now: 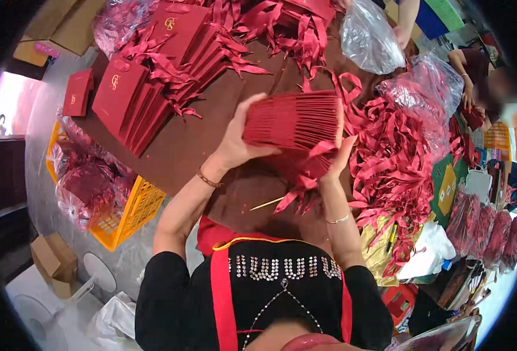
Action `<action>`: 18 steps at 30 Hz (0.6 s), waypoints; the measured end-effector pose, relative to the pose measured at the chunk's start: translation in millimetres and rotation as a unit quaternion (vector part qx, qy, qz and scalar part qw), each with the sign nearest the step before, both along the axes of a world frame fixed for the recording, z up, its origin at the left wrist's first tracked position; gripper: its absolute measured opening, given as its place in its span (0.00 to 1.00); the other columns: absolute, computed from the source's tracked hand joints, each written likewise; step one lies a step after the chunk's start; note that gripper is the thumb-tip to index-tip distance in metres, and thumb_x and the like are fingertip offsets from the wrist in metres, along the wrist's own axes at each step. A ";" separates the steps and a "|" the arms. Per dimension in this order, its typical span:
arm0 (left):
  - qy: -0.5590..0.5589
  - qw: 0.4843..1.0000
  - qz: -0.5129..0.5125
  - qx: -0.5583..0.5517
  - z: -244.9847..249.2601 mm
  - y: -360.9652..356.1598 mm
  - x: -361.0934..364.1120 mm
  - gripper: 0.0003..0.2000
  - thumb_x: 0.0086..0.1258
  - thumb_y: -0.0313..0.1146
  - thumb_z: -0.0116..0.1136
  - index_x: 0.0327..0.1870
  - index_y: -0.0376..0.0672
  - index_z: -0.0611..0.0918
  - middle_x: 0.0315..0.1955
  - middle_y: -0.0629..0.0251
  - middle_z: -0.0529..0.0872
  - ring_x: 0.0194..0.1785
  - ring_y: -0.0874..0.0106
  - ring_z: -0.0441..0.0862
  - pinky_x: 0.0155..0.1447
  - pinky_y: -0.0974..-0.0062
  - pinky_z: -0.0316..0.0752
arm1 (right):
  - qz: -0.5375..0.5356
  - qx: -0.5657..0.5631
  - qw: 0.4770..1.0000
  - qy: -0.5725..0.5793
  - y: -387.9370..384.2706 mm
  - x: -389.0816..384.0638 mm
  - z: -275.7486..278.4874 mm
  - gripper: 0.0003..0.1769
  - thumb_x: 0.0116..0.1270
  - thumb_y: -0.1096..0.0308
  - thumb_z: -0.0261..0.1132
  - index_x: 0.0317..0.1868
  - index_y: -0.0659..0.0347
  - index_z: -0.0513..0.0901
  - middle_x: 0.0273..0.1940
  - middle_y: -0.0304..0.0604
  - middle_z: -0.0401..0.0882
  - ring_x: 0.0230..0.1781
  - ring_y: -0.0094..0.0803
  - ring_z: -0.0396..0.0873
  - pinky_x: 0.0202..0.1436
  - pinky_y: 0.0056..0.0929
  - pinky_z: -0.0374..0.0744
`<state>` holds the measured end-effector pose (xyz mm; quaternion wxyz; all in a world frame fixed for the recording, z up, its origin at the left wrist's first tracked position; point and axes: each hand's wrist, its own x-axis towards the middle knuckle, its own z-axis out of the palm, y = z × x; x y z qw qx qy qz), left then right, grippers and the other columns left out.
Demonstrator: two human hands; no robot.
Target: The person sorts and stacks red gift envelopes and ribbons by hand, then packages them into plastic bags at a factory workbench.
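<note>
Between my two hands is a thick stack of red paper bags (pixel 290 121), edges facing up, above the brown table (pixel 241 190). My left hand (pixel 238 137) grips the stack's left side, and my right hand (pixel 339 155) presses its right side. Red ribbons (pixel 299 190) hang from the stack near my right hand. A thin wooden stick (pixel 266 203) lies below the stack. To the right spreads a large heap of red ribbons (pixel 393 158). Fanned red bags with gold lettering (pixel 118 96) stand at the upper left.
A yellow crate (pixel 132 213) with plastic-wrapped red bundles is at the left. Clear plastic bags (pixel 371 38) lie at the upper right, by another person's arm (pixel 408 20). A further person (pixel 475 76) works at the far right. Cardboard boxes (pixel 65 23) are at the upper left.
</note>
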<state>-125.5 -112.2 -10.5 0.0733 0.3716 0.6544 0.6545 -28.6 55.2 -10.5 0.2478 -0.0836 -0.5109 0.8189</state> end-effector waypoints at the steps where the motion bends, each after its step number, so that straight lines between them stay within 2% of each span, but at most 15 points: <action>1: -0.047 0.997 -0.065 0.000 -2.8 -5.0 1.7 0.53 0.37 0.32 0.80 0.68 0.41 0.56 0.60 0.57 0.70 0.63 0.68 0.67 0.66 0.70 0.62 | 0.024 -0.052 0.998 0.025 -3.3 -3.0 5.8 0.45 0.66 0.31 0.39 0.73 0.52 0.46 0.71 0.42 0.53 0.69 0.38 0.56 0.72 0.38 0.54; 2: -0.047 0.997 -0.060 -0.003 -4.4 -8.5 0.6 0.53 0.37 0.32 0.80 0.68 0.41 0.56 0.60 0.57 0.70 0.63 0.68 0.67 0.66 0.70 0.62 | 0.050 -0.105 0.992 0.049 -6.7 -6.4 13.2 0.45 0.66 0.31 0.39 0.73 0.52 0.46 0.70 0.42 0.54 0.69 0.39 0.57 0.71 0.39 0.55; 4: -0.044 0.996 -0.074 0.007 -6.0 -13.9 0.0 0.54 0.37 0.33 0.80 0.68 0.41 0.54 0.60 0.57 0.69 0.63 0.68 0.68 0.66 0.69 0.63 | 0.076 -0.039 0.996 -0.001 -1.3 -13.3 15.9 0.48 0.65 0.30 0.38 0.74 0.55 0.40 0.73 0.45 0.45 0.72 0.38 0.50 0.74 0.39 0.48; 5: -0.085 0.993 -0.069 0.035 -11.4 -14.5 -5.6 0.54 0.37 0.33 0.80 0.68 0.42 0.54 0.58 0.58 0.72 0.61 0.68 0.70 0.65 0.69 0.64 | 0.078 0.057 0.995 -0.010 2.1 -16.5 13.1 0.48 0.65 0.30 0.39 0.74 0.54 0.38 0.73 0.46 0.44 0.71 0.39 0.50 0.73 0.40 0.48; 6: -0.082 0.994 -0.065 0.037 -10.7 -14.9 -10.7 0.54 0.37 0.33 0.80 0.68 0.42 0.54 0.58 0.58 0.72 0.61 0.68 0.70 0.65 0.69 0.64 | 0.083 0.059 0.995 -0.007 -1.3 -19.5 13.3 0.48 0.65 0.30 0.39 0.74 0.54 0.38 0.73 0.46 0.44 0.71 0.39 0.50 0.73 0.40 0.48; 8: -0.005 1.000 -0.023 -0.007 -10.2 -14.5 -15.2 0.53 0.38 0.33 0.80 0.67 0.42 0.56 0.57 0.58 0.74 0.59 0.68 0.73 0.64 0.70 0.66 | 0.025 0.011 1.000 -0.003 -12.5 -16.6 12.3 0.47 0.64 0.30 0.40 0.74 0.50 0.42 0.72 0.42 0.49 0.70 0.40 0.55 0.71 0.41 0.54; 10: -0.027 0.999 -0.025 0.009 -12.7 -10.1 -13.8 0.51 0.38 0.33 0.80 0.66 0.42 0.57 0.55 0.58 0.75 0.58 0.68 0.74 0.62 0.70 0.68 | 0.019 0.000 1.000 0.006 -14.9 -15.5 11.2 0.47 0.64 0.30 0.40 0.74 0.50 0.41 0.72 0.41 0.48 0.70 0.39 0.54 0.72 0.41 0.53; 12: 0.040 0.999 0.006 0.016 -10.5 -9.0 -12.9 0.47 0.40 0.33 0.79 0.63 0.41 0.61 0.53 0.58 0.77 0.55 0.69 0.76 0.60 0.71 0.71 | 0.029 -0.030 0.999 0.022 -19.2 -14.8 16.4 0.49 0.65 0.30 0.38 0.73 0.55 0.35 0.73 0.46 0.43 0.72 0.40 0.49 0.73 0.40 0.50; 14: 0.043 0.999 0.020 0.009 -12.8 -8.6 -13.1 0.44 0.40 0.33 0.79 0.61 0.41 0.63 0.51 0.58 0.79 0.53 0.69 0.78 0.57 0.72 0.73 | 0.029 -0.026 0.999 0.029 -19.4 -15.2 16.1 0.48 0.66 0.31 0.37 0.73 0.56 0.35 0.73 0.45 0.43 0.71 0.40 0.50 0.73 0.39 0.49; 16: 0.047 0.998 0.029 0.006 -14.6 -5.7 -13.0 0.42 0.41 0.34 0.78 0.59 0.40 0.65 0.49 0.58 0.80 0.51 0.68 0.80 0.55 0.72 0.75 | -0.004 0.065 0.998 0.009 -11.7 -16.1 10.2 0.46 0.68 0.33 0.35 0.73 0.61 0.43 0.72 0.45 0.47 0.71 0.38 0.52 0.73 0.37 0.48; 17: 0.055 0.997 0.051 -0.001 -15.0 -5.0 -12.2 0.40 0.42 0.35 0.78 0.58 0.40 0.66 0.47 0.58 0.81 0.48 0.68 0.82 0.52 0.72 0.76 | -0.008 0.067 0.998 0.009 0.5 -19.4 8.2 0.46 0.68 0.33 0.35 0.73 0.61 0.43 0.72 0.45 0.47 0.71 0.38 0.52 0.73 0.37 0.48; 18: 0.063 0.995 0.071 -0.008 -15.2 -3.4 -12.5 0.39 0.43 0.36 0.78 0.57 0.41 0.67 0.45 0.58 0.82 0.46 0.68 0.83 0.50 0.72 0.78 | 0.001 0.115 0.993 -0.033 20.5 -25.9 6.5 0.46 0.68 0.33 0.33 0.72 0.63 0.46 0.71 0.45 0.49 0.71 0.38 0.51 0.73 0.36 0.47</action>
